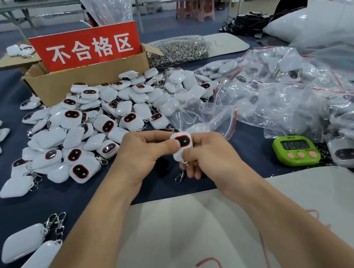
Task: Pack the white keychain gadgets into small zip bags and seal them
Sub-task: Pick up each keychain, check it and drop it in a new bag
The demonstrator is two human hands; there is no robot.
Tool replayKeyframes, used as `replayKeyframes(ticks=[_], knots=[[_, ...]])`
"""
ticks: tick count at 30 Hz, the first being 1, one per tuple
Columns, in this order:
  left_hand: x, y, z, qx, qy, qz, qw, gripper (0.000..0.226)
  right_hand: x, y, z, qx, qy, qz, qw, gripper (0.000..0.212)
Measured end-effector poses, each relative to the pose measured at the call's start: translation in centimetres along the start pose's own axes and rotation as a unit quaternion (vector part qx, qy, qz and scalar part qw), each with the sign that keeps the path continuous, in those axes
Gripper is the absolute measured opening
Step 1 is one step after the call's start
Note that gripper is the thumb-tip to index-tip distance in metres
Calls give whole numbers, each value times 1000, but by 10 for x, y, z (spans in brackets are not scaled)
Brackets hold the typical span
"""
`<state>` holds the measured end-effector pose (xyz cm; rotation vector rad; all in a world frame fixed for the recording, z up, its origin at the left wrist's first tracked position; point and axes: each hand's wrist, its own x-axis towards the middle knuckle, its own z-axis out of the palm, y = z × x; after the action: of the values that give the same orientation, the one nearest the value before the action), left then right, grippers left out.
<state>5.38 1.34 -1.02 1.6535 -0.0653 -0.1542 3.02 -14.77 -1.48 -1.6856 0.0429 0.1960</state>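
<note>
Both hands hold one gadget (182, 143) just above the surface (9, 204), near the middle of its near edge. Left hand (142, 152): fingers (149, 138) curled, thumb pressed on the dark face, small red light on at top. Right hand (209, 154) pinches the lower end, clasp (181, 175) dangling. Likely a function check before bagging. Open zip bag (210, 115) lies just behind the hands. To do it well: hold the right pinch low, free the left hand to spread the bag mouth, feed the body in first, tuck the clasp fully inside so the red strip seals flat. Unpacked pile (100, 122) sits toward the far left, filled bags (303, 92) along the right edge.
</note>
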Motion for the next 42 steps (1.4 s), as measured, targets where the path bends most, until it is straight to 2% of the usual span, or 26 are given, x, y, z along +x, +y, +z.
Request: replayKeyframes(ticks=[2,4,7,9,13,15,17,20,24,32,36,38,41,42], knots=[[1,-1,2,0,11,4,1000,18,-1,-1,3,15,7,-6,1000,20],[3,-1,4,-13,36,3,999,16,-2,0,6,17,52,-19,998,20],[2,0,8,-21,60,9,998,15,-4,2,7,-79,153,-74,982,13],[1,0,9,-16,61,23,998,17,-6,3,8,-124,176,-116,969,22],[1,0,7,0,52,50,997,19,-8,6,11,-156,135,-132,970,36],[1,-2,6,-8,52,65,996,21,-8,4,10,-127,111,-136,976,38],[3,-1,5,-36,63,75,995,14,-7,1,7,-76,81,-132,985,48],[5,-1,5,-39,52,80,995,31,-4,-1,0,-21,45,-110,993,57],[3,1,6,-38,32,72,996,27,-1,1,-3,-52,54,-80,994,54],[3,4,7,-26,75,83,993,36,-6,-3,0,-39,72,-92,992,43],[3,3,11,-54,118,93,987,30,-9,-1,3,-106,161,-150,970,31],[3,0,13,-53,148,93,983,27,-12,0,4,-168,193,-182,949,34],[1,0,15,-38,153,90,983,25,-14,-1,5,-252,166,-166,939,53],[1,0,15,-42,145,89,984,22,-14,-1,5,-260,163,-166,937,53]])
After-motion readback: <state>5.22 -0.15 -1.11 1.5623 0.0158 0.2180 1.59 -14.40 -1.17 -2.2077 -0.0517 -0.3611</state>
